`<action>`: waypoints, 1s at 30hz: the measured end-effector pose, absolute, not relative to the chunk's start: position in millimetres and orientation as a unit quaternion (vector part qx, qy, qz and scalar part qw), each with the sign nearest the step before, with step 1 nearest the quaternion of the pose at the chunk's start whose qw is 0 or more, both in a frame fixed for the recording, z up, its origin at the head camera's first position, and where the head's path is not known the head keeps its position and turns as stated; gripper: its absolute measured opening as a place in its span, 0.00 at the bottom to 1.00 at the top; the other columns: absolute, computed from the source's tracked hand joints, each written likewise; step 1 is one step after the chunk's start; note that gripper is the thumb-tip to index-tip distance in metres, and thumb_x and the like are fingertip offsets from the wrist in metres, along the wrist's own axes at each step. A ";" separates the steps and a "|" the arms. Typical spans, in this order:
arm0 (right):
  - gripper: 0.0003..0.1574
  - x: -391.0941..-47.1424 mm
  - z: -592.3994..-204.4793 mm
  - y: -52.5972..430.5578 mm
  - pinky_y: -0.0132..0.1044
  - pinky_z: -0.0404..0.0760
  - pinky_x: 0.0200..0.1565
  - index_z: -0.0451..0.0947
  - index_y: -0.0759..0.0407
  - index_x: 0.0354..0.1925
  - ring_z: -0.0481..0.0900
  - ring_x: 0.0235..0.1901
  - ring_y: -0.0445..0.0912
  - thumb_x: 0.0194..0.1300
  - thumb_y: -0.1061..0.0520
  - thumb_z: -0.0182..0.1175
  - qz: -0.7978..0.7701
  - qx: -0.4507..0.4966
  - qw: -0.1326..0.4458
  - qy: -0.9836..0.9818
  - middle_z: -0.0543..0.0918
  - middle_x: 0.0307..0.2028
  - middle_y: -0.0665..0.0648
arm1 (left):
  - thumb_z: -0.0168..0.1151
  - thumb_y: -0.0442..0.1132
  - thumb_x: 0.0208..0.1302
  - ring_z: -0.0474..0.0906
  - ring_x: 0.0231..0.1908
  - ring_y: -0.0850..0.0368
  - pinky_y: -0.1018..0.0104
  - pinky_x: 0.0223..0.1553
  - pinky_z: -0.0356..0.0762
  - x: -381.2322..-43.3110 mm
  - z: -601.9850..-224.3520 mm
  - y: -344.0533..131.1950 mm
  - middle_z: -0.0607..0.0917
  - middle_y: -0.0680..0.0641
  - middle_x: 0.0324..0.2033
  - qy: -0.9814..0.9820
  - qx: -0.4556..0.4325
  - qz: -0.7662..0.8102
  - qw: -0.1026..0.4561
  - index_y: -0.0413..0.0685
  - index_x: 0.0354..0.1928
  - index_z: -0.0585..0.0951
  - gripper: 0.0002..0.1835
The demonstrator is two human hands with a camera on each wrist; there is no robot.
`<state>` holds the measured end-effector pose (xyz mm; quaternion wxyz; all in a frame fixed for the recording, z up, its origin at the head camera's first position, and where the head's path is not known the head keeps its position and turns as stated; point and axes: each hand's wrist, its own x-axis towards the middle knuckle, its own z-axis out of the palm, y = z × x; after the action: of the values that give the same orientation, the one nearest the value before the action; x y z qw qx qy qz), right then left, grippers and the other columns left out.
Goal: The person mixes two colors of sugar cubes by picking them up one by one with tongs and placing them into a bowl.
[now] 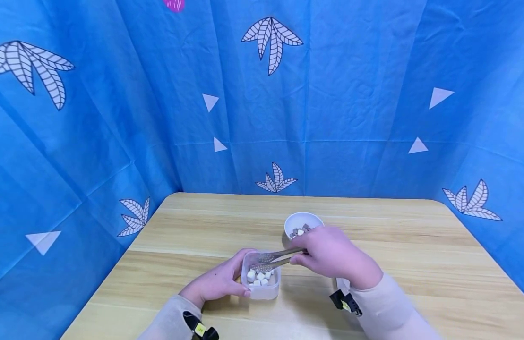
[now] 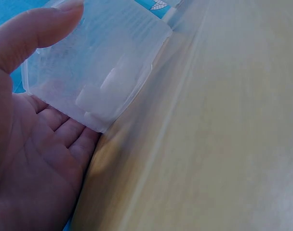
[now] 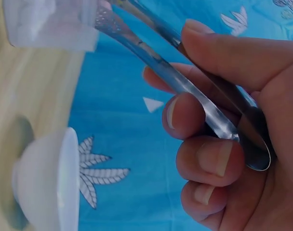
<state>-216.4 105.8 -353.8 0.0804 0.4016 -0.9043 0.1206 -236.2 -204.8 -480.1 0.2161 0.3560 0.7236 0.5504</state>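
Observation:
My left hand (image 1: 221, 281) grips a clear plastic container (image 1: 264, 293) on the table, thumb on its near side and fingers round the far left. Several white cubes (image 1: 260, 277) lie inside it. My right hand (image 1: 336, 251) holds metal tongs (image 3: 182, 84), fingers curled round both arms. The perforated tips of the tongs reach over the container's opening, just above the cubes, with the two arms spread apart. Behind the right hand stands a white bowl (image 1: 304, 216) with brown pieces and a white one in it; the hand partly hides it.
The wooden table (image 1: 227, 217) has a blue patterned cloth (image 1: 342, 118) hanging behind and along its sides. A white object (image 1: 342, 284) shows partly under the right wrist. Each wrist wears a black strap-on device (image 1: 346, 302).

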 end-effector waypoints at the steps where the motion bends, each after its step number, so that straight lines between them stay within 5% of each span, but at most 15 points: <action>1: 0.12 -216.0 -355.6 103.0 0.33 0.71 0.24 0.88 0.41 0.44 0.69 0.22 0.32 0.64 0.42 0.69 0.116 0.402 0.079 -0.905 0.79 0.26 0.35 | 0.72 0.43 0.56 0.65 0.69 0.51 0.65 0.71 0.59 -236.4 -480.2 -204.9 0.70 0.51 0.70 0.725 0.357 0.549 0.214 0.58 0.76 0.57 0.48; 26: 0.04 -211.3 -357.9 92.4 0.36 0.76 0.29 0.85 0.42 0.36 0.72 0.24 0.33 0.63 0.47 0.70 0.113 0.403 0.070 -0.905 0.78 0.26 0.35 | 0.73 0.44 0.56 0.65 0.69 0.54 0.66 0.70 0.59 -235.0 -477.6 -205.7 0.70 0.52 0.69 0.736 0.337 0.541 0.227 0.59 0.75 0.58 0.47; 30: 0.06 -209.3 -347.0 100.9 0.34 0.75 0.28 0.87 0.43 0.41 0.71 0.24 0.33 0.65 0.48 0.69 0.130 0.396 0.072 -0.906 0.80 0.28 0.36 | 0.73 0.42 0.55 0.65 0.70 0.53 0.65 0.71 0.58 -234.6 -477.5 -205.4 0.69 0.52 0.70 0.730 0.336 0.549 0.231 0.59 0.75 0.58 0.48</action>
<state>-209.3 100.9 -347.0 0.0722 0.3962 -0.9060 0.1305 -234.6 -205.4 -477.5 0.2305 0.3359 0.7300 0.5487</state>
